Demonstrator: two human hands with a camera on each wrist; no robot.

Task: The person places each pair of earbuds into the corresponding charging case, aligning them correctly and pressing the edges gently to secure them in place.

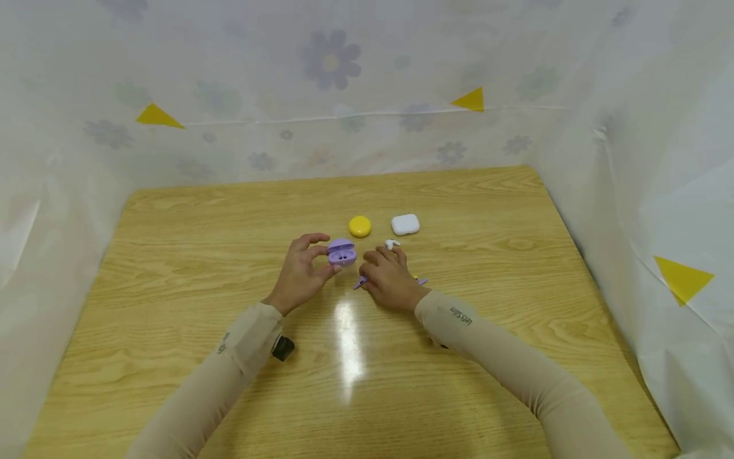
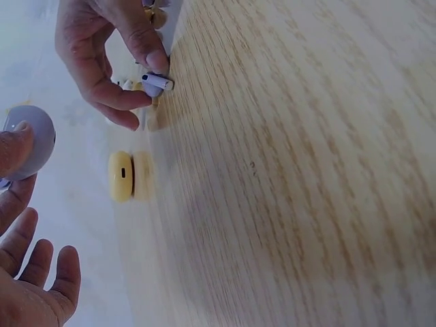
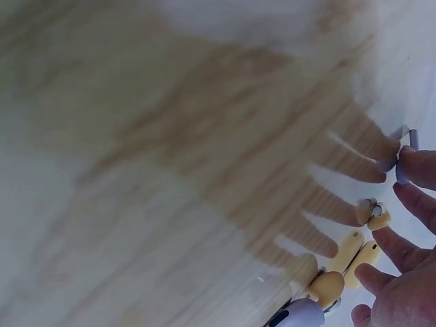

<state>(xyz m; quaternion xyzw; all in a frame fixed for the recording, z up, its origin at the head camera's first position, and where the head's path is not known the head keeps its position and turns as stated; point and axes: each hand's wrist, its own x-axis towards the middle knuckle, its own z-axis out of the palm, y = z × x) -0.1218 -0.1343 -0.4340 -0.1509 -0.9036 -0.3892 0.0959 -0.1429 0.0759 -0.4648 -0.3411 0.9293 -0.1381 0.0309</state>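
My left hand [image 1: 299, 273] holds a purple earbud case [image 1: 342, 256] above the table, its lid raised toward the back. Fingers and thumb grip the case at its left side; the other fingers spread away from it in the left wrist view. Just to the right, my right hand [image 1: 391, 278] is low over the table and pinches a purple earbud [image 2: 157, 82] between thumb and finger. Beneath and beside this hand lie yellow earbuds [image 3: 328, 289] and another purple earbud [image 3: 302, 315], partly hidden from the head view. A white earbud [image 1: 392, 244] lies beyond its fingertips.
A round yellow case [image 1: 360, 226] and a white case [image 1: 405, 224], both closed, stand behind the hands. The wood-grain table [image 1: 229, 217] is bordered by pale flowered sheeting [image 1: 390, 146] at the back and sides. A dark device [image 1: 283, 349] sits at the left wrist.
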